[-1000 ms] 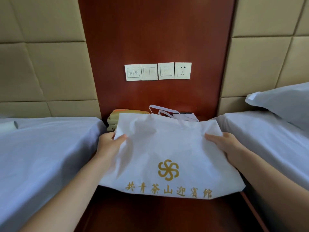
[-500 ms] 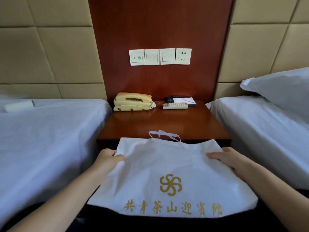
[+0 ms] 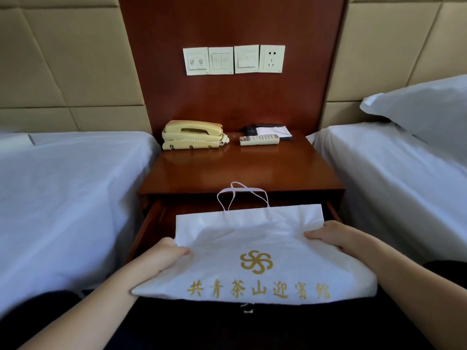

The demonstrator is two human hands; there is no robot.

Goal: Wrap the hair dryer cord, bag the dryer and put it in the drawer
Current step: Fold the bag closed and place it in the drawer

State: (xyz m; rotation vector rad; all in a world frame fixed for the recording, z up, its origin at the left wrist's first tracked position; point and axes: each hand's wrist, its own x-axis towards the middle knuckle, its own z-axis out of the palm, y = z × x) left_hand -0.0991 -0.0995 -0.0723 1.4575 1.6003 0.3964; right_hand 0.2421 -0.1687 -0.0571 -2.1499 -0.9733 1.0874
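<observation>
Your left hand (image 3: 161, 256) holds the left edge of the soft white cloth bag with gold writing (image 3: 252, 238), thumb on top. Your right hand (image 3: 328, 234) holds its right edge the same way. The bag sits between your hands, over the open brown wooden drawer (image 3: 149, 223) of the red-brown bedside table (image 3: 240, 168).

Soft, dimmish light, seemingly diffuse; faint sheen on nightstand (image 3: 240, 170), edges bowed, lower frame dark.
</observation>
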